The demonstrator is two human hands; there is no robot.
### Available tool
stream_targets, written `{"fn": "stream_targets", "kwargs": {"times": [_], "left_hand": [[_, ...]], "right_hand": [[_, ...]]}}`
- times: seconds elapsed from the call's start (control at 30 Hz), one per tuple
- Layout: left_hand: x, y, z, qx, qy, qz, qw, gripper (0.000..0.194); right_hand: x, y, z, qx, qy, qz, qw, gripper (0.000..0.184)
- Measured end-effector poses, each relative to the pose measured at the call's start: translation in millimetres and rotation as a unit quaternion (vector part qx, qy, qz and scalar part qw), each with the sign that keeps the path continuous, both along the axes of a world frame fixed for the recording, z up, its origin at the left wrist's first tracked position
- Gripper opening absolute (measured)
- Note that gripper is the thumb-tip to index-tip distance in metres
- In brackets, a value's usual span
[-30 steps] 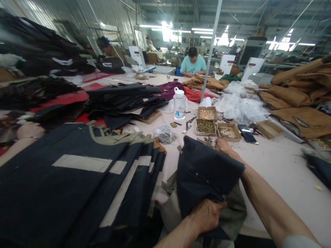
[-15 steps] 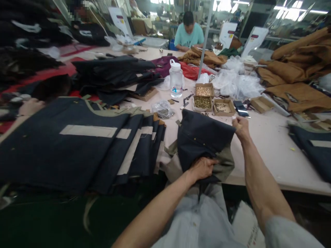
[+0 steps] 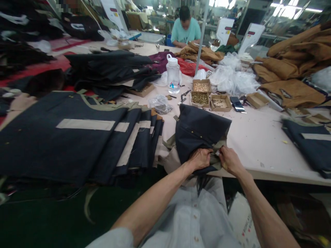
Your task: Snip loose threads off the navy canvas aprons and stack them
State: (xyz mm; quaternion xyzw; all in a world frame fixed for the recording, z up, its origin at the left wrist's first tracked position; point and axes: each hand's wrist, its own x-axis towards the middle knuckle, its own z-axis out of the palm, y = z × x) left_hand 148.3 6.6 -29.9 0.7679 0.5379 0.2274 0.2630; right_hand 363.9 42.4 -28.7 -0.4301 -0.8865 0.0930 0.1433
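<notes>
A dark navy garment piece [image 3: 199,132] with olive trim lies bunched at the near edge of the pale table [image 3: 258,137]. My left hand [image 3: 200,159] is closed on its lower edge. My right hand [image 3: 229,161] is right beside it, fingers pinched at the same olive edge; something small may be between the fingertips, too small to name. Three small cardboard boxes of brass fasteners [image 3: 200,98] stand beyond the garment.
A stack of navy pieces with beige stripes [image 3: 77,137] fills the left. A water bottle [image 3: 172,75], a phone [image 3: 236,103], clear plastic bags [image 3: 232,79] and brown jackets [image 3: 289,75] lie farther back. A person in a teal shirt [image 3: 185,31] works at the far side.
My right hand came back from the fastener boxes to the garment's near edge, beside my left hand. The camera tipped downward.
</notes>
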Motion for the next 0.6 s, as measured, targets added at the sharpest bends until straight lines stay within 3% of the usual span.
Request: {"fn": "stream_targets", "kwargs": {"times": [0.2,0.4,0.6], "left_hand": [[0,-3,1.1,-0.004,-0.001,0.01,1.0,0.042],[0,-4,3.3,-0.019,0.003,0.011,1.0,0.043],[1,-3,4.8,-0.035,0.007,0.012,0.999,0.044]], "right_hand": [[4,8,-5.4,-0.031,-0.053,0.043,0.997,0.016],[5,11,-5.1,-0.094,0.01,0.052,0.994,0.012],[0,18,-1.9,-0.178,0.05,-0.022,0.983,0.01]]}}
